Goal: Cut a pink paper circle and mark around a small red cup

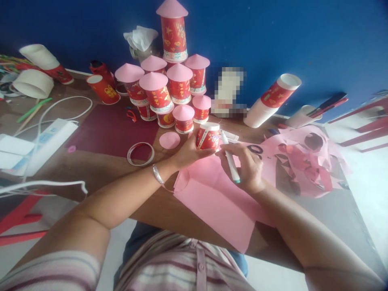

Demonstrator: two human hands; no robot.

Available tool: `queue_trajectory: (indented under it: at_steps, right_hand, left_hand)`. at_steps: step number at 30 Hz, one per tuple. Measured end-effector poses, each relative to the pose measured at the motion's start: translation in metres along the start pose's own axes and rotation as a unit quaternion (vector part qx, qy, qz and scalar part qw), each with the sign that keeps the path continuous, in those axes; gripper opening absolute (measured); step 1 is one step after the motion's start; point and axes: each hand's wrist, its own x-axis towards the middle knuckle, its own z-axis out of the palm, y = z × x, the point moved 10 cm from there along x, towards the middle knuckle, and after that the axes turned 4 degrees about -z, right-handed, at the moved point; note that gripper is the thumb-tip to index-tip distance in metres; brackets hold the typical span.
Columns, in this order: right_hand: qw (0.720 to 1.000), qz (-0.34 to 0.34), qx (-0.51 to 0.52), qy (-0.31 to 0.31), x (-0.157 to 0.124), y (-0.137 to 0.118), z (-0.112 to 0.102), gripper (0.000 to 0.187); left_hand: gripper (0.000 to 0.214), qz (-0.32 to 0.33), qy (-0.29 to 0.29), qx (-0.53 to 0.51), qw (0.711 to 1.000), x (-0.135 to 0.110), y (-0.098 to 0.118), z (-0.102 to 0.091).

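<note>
A red patterned paper cup piece (pixel 207 139) with a white rim is gripped by my left hand (pixel 194 148), its fingers wrapped round the side. My right hand (pixel 247 163) is closed on a white marker (pixel 230 161) with a green end; its other end points up close to the cup's right side. Beneath both hands lie pink paper sheets (pixel 224 214). Just behind the cup stand several red cups with pink cone tops (pixel 184 115), some stacked. A pink paper disc (pixel 169 140) and a cut cup ring (pixel 140 154) lie left of my left hand.
Pink paper scraps with holes (pixel 312 161) lie at the right. Behind them a holder with pens (pixel 304 116) leans near stacked paper cups (pixel 273 99). A dark red sheet (pixel 115 129), a white cable (pixel 39 129) and a white-blue box (pixel 51 141) are at the left. A blue wall (pixel 257 36) borders the table.
</note>
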Motion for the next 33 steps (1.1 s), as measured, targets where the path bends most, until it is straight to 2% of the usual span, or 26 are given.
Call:
queue_trajectory:
  at_steps: [2,8,11,15,18,20,22,26,28,33]
  right_hand:
    - [1.000,-0.006,-0.009,-0.004,-0.003,0.000,0.003,0.029]
    - [0.996,-0.088,0.000,-0.022,-0.005,-0.008,0.003,0.024]
    - [0.995,-0.094,0.005,-0.014,-0.003,-0.010,-0.001,0.022]
    - [0.994,-0.104,0.006,-0.019,-0.004,-0.013,0.001,0.020]
    - [0.995,-0.097,-0.014,-0.024,-0.009,-0.012,0.005,0.018]
    - [0.994,-0.108,-0.024,-0.019,-0.011,-0.014,0.006,0.019]
    - [0.992,-0.127,-0.024,-0.014,-0.013,-0.017,0.006,0.022]
    - [0.984,-0.172,-0.008,-0.037,-0.012,-0.032,0.009,0.020]
    - [0.979,-0.198,0.004,-0.054,-0.013,-0.042,0.012,0.013]
    - [0.969,-0.237,0.017,-0.070,-0.014,-0.059,0.013,0.007]
  left_hand:
    - [0.073,0.011,-0.003,0.001,1.000,0.000,0.001,0.001]
    - [0.071,0.065,0.009,0.059,0.996,-0.001,0.004,-0.004]
    - [0.070,0.079,0.030,0.109,0.991,-0.003,0.006,-0.007]
    - [0.057,0.109,0.035,0.148,0.982,-0.005,0.015,-0.003]
    - [0.057,0.111,0.066,0.230,0.965,-0.006,0.015,-0.002]
    - [0.058,0.119,0.106,0.311,0.937,-0.008,0.015,-0.006]
    - [0.063,0.160,0.139,0.398,0.893,-0.013,0.020,-0.007]
    - [0.079,0.314,0.140,0.546,0.764,-0.028,0.037,0.011]
    - [0.080,0.366,0.137,0.581,0.714,-0.034,0.042,0.017]
    - [0.077,0.441,0.172,0.603,0.642,-0.046,0.055,0.020]
